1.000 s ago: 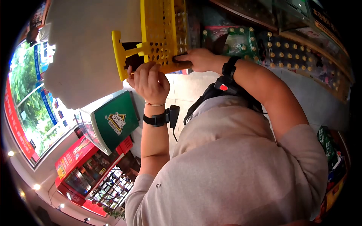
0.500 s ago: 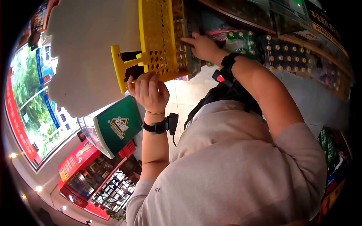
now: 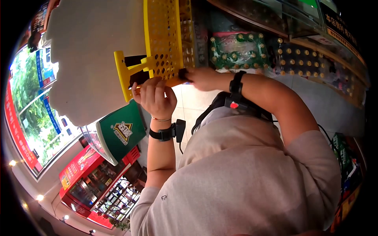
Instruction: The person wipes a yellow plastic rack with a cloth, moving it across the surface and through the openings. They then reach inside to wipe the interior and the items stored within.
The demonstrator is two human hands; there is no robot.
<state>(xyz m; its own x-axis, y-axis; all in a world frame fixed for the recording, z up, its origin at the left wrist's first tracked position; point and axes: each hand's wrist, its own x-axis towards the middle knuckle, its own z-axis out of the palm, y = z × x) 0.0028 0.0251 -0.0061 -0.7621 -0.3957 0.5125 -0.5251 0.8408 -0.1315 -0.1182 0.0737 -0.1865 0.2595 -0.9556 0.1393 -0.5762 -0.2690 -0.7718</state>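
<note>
A yellow perforated plastic basket [image 3: 163, 43] stands in front of me at the top, with a projecting yellow bar [image 3: 123, 76] at its left side. My left hand [image 3: 156, 97] is at its near edge, fingers curled over the rim. Close to the basket's near right corner is my right hand [image 3: 206, 78], closed around a small dark object [image 3: 183, 74] whose kind I cannot make out. Black straps with small devices sit on both wrists.
Shrink-wrapped green bottles [image 3: 236, 55] stand beyond my right hand, with packs of gold-capped bottles [image 3: 301, 57] further right. A pale board [image 3: 96, 51] lies left of the basket. Below it are a green panel [image 3: 126, 131] and a red display cooler [image 3: 92, 181].
My right hand has drawn back from beside the basket toward its near corner, and a dark object now shows at its fingers. The left hand stays on the rim.
</note>
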